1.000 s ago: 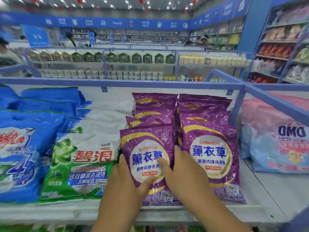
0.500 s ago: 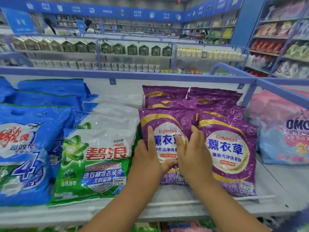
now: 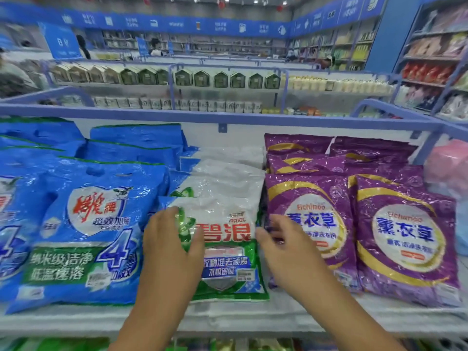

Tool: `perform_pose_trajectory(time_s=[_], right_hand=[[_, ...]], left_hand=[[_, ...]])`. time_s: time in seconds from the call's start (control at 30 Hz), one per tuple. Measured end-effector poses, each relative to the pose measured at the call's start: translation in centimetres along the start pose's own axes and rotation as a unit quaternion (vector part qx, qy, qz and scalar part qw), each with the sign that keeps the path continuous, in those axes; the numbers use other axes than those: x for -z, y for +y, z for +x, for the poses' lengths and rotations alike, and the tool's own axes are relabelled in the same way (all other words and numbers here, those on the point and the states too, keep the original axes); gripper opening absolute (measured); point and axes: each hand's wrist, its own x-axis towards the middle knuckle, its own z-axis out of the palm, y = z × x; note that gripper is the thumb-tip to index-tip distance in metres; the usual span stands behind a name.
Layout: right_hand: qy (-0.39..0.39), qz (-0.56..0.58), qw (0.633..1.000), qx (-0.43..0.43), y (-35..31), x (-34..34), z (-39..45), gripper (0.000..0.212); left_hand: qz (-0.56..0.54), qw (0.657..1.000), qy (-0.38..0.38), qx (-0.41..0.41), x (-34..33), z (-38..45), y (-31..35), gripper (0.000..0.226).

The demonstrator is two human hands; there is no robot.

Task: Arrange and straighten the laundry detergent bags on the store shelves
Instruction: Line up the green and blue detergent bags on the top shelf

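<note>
- Detergent bag, white and green: lies flat at the front of the shelf, between the blue bag and the purple bags, top end pointing away from the shelf edge; more white bags are stacked behind it.
- Left hand: rests on the left part of the white and green bag, fingers bent over its left edge and thumb across the green printed mark. Looks like a hold on that edge, though what lies under the palm is hidden.
- Right hand: at the seam between the white and green bag and the nearest purple bag, fingers loosely spread and blurred. Cannot tell whether they grip either bag.
- Second purple bag: just right of the first, slightly overlapping it; further purple bags are layered behind both.
- Blue bag: just left of the white and green bag, flat, with a large "4" printed on it; more blue bags behind and to the left.
- Pink bag: at the far right, past a blue rail.
- Background: aisles of stocked shelving, blurred.
</note>
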Motion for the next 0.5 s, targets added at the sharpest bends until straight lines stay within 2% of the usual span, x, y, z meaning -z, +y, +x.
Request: perform_pose_trajectory(time_s=[0.1,0.2,0.3,0.43,0.5], right_hand=[[-0.003,0.004,1.0,-0.011,-0.6,-3.2,1.9,0.027],[0.062,0.029,0.996,-0.051,0.1,-5.7,3.8,0.052],[0.146,-0.006,0.989,-0.039,0.3,-7.1,4.3,0.036],[0.187,0.091,0.978,0.008,-0.4,-7.5,4.4,0.023],[0.198,0.127,0.971,0.048,-1.0,-7.1,4.7,0.02]], left_hand=[[0.038,0.999,-0.002,0.023,0.5,1.2,-1.1,0.07],[-0.012,0.991,-0.076,0.106,0.8,2.2,-1.7,0.076],[-0.04,0.984,-0.119,0.129,0.3,2.5,-1.5,0.065],[-0.106,0.984,-0.102,0.106,-0.3,3.5,-0.7,0.045],[-0.141,0.985,-0.065,0.075,-0.7,4.1,-0.8,0.041]])
